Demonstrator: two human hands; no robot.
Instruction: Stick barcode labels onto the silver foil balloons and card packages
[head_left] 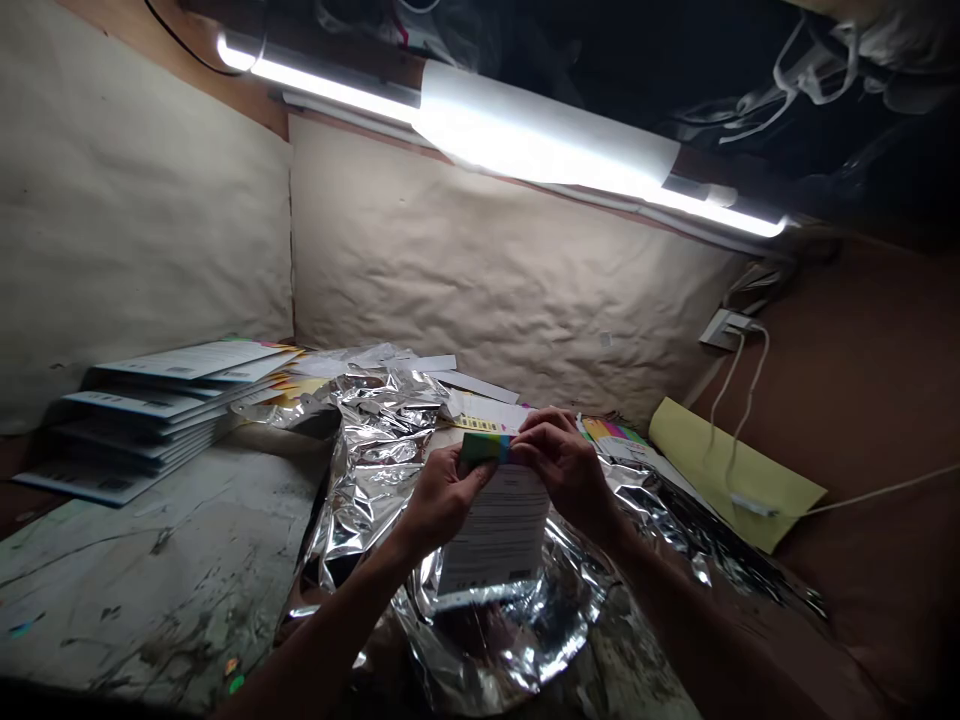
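Between my two hands is a flat printed packet (499, 520), its pale lower part covered in fine lines of text and its top band (486, 449) coloured green, blue and purple. My left hand (446, 490) pinches the band's left end, thumb in front. At the right end, the fingers of my right hand (559, 460) are bent together on the band; their tips are partly hidden. Crumpled silver foil sheeting (375, 440) lies under and around the packet. Just behind my hands are white sheets (487, 408), one with a yellow printed strip.
A stack of printed envelopes (180, 400) stands at the left on the stained worktop (172, 580). Yellow card (735, 475) leans at the right, with a white cable (877, 492) across it. A lit tube lamp (337, 92) hangs overhead.
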